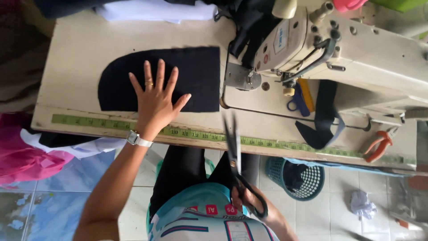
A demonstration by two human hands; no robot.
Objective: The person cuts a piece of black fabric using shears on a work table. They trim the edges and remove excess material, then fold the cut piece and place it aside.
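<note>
My left hand (156,100) lies flat, fingers spread, on a piece of black fabric (196,73) with one rounded end, on the cream sewing table (76,49). A ring and a wristwatch are on that hand and wrist. My right hand (249,207) is low near my body and grips the black handles of large scissors (234,151). The blades point up toward the table edge, blurred.
A white sewing machine (356,49) fills the table's right side, with a black strip (323,120), blue and yellow tools (301,100) and orange pliers (379,145) near it. A green measuring tape (200,134) runs along the front edge. A teal basket (298,176) stands on the floor.
</note>
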